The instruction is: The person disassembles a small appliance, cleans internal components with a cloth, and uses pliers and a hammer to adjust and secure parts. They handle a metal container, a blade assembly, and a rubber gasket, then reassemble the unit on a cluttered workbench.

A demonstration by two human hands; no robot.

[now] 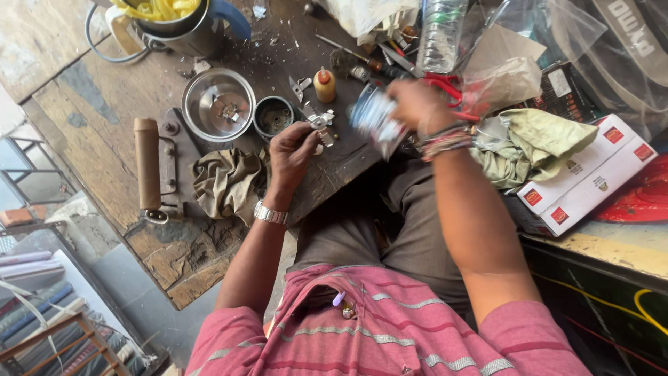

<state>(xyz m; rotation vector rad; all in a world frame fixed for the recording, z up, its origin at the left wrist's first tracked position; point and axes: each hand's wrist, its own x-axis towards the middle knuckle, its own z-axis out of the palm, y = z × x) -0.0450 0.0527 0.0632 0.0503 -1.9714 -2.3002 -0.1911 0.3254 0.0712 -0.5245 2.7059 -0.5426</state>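
Now my left hand (291, 152) pinches a small metal part (321, 121) over the wooden table (104, 104), and my right hand (416, 104) grips a blurry shiny thing (374, 120).

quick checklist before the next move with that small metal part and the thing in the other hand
1. Left hand has a hold on the small metal part: ok, fingertips are on it above the bench edge.
2. Right hand grips the blurred silvery object: ok, though what it is, cannot tell.
3. Part and object apart: ok, a gap shows between them.
4. Steel bowl upright on the workbench: ok, loose bits lie inside.
5. Small glue bottle capped: cannot tell.
6. Crumpled rag out from under the left hand: ok, it lies beside the wrist.
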